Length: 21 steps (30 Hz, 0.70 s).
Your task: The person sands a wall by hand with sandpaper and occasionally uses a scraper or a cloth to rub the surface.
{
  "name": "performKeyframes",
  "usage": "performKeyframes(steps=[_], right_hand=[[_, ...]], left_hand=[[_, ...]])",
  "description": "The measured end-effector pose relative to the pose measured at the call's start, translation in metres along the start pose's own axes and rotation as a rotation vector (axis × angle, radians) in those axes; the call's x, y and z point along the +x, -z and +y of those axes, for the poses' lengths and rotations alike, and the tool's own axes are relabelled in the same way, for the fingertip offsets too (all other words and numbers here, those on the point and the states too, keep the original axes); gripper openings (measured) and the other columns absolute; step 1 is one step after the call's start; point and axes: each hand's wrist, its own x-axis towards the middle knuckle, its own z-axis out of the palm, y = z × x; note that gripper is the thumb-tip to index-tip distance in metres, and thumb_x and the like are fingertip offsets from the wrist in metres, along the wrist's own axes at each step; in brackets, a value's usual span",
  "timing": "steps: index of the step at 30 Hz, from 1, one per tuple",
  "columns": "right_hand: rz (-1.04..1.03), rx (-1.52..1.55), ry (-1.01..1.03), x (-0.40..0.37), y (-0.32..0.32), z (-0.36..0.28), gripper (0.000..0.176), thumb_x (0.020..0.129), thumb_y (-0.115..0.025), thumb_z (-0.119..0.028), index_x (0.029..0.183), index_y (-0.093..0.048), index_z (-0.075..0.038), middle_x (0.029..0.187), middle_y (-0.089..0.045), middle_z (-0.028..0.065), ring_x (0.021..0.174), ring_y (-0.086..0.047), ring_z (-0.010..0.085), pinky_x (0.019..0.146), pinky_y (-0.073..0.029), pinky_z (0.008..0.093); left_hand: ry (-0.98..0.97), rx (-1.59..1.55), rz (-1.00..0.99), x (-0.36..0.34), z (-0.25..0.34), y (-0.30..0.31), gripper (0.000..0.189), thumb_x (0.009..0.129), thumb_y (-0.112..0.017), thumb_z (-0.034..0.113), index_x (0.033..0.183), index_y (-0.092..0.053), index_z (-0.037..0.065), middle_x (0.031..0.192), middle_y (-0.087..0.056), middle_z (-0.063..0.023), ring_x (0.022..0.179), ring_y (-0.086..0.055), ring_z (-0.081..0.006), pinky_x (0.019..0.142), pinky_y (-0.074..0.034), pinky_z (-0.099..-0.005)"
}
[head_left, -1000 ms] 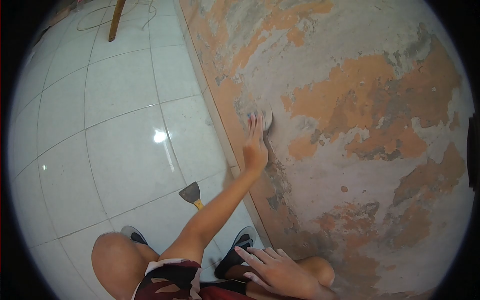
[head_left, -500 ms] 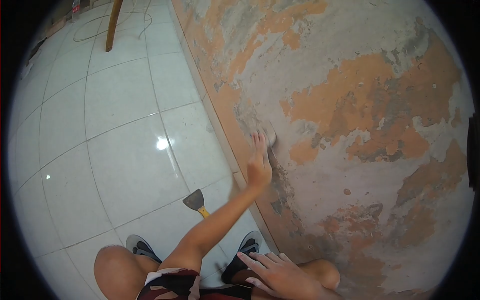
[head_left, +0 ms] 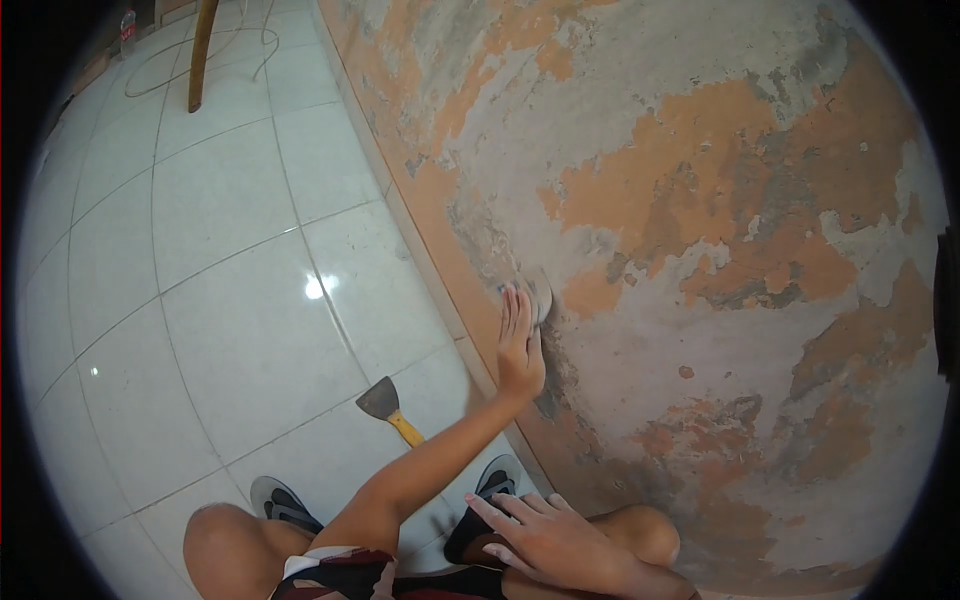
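My left hand reaches across to the peeling wall and presses a pale, curled piece of sandpaper flat against it. The fingers lie together over the piece, so most of it is hidden, and the fingertips look dusty. Above my right knee hovers my right hand, holding nothing, with its whitish fingers spread. A scraper with a dark blade and a yellow handle lies on the floor beside my left forearm, which covers the handle's end.
White glossy tiles cover the floor, meeting the wall along a low skirting. At the far left stand a wooden leg and a plastic bottle, near a loose cable. My sandalled feet are below.
My left hand has slid slightly down the wall with the sandpaper. The view has shifted a little, showing more of the scraper's handle. My right hand stays near my knee.
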Motion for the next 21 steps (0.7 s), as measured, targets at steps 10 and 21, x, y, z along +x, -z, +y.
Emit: performKeyframes(steps=[10, 21], right_hand=[[0.029, 0.087, 0.014, -0.014, -0.013, -0.009, 0.066, 0.105, -0.055, -0.035, 0.16, -0.032, -0.007, 0.134, -0.058, 0.0178, 0.113, -0.059, 0.0322, 0.095, -0.05, 0.0446], [0.093, 0.066, 0.054, -0.021, -0.016, -0.008, 0.067, 0.104, -0.057, -0.035, 0.16, -0.032, -0.006, 0.132, -0.059, 0.0172, 0.111, -0.059, 0.0315, 0.093, -0.048, 0.0429]], left_hand=[[0.179, -0.09, 0.04, 0.054, 0.0, 0.001, 0.059, 0.104, -0.055, 0.007, 0.159, -0.035, 0.0, 0.168, -0.027, -0.0231, 0.157, -0.02, -0.0397, 0.125, -0.023, -0.0425], [0.439, -0.223, 0.068, 0.107, -0.016, -0.004, 0.053, 0.112, -0.041, 0.019, 0.162, -0.031, 0.003, 0.171, -0.018, -0.019, 0.16, -0.012, -0.0333, 0.128, -0.014, -0.0417]])
